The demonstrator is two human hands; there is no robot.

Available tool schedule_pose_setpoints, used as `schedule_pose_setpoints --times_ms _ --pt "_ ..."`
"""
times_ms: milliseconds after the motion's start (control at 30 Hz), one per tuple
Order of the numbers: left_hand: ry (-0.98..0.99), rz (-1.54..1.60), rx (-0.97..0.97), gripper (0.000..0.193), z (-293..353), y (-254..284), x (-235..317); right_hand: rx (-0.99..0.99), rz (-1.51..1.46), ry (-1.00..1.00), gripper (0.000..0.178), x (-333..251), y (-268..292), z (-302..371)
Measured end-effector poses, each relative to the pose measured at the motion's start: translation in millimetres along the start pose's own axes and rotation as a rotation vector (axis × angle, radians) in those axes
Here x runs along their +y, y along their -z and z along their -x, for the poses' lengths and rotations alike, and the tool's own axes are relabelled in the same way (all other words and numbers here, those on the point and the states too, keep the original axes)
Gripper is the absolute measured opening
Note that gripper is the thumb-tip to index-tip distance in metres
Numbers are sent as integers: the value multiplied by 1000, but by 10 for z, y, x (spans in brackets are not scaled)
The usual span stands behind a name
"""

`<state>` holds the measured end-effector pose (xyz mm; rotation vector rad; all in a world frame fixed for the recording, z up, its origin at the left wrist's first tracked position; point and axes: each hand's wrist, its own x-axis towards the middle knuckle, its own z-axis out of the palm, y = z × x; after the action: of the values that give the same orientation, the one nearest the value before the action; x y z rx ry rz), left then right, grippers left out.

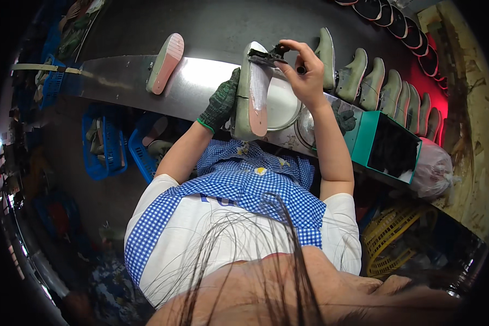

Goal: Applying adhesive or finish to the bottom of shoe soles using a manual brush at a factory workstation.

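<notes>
My left hand [220,102], in a dark green knit glove, grips the side of a grey-green lasted shoe [259,126] and holds it with its pink sole facing up. A white coating [260,87] covers the middle and front of that sole. My bare right hand [308,73] pinches a dark, worn brush [262,56], its black head lying across the sole near the toe. Below and to the right of the shoe is a white bowl [284,103], partly hidden by it. Another lasted shoe [168,62] lies sole up on the metal bench at left.
Several lasted shoes [353,73] stand in a row at right, beside a teal-edged box [361,142] and a tied plastic bag [432,165]. A dark glove [346,118] lies near the box. Blue baskets [104,165] with shoes sit below the metal bench [114,81]; a yellow basket [388,233] is lower right.
</notes>
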<state>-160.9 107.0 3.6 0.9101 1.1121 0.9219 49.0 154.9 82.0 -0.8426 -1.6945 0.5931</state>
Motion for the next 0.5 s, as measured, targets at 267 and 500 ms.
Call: schedule_pose_setpoints --times_ms 267,500 --pt "-27 -9 78 51 -269 464 -213 -138 -150 -144 50 -446 19 500" --pt "80 216 288 67 -306 387 -137 -226 -312 -351 49 -413 119 585"
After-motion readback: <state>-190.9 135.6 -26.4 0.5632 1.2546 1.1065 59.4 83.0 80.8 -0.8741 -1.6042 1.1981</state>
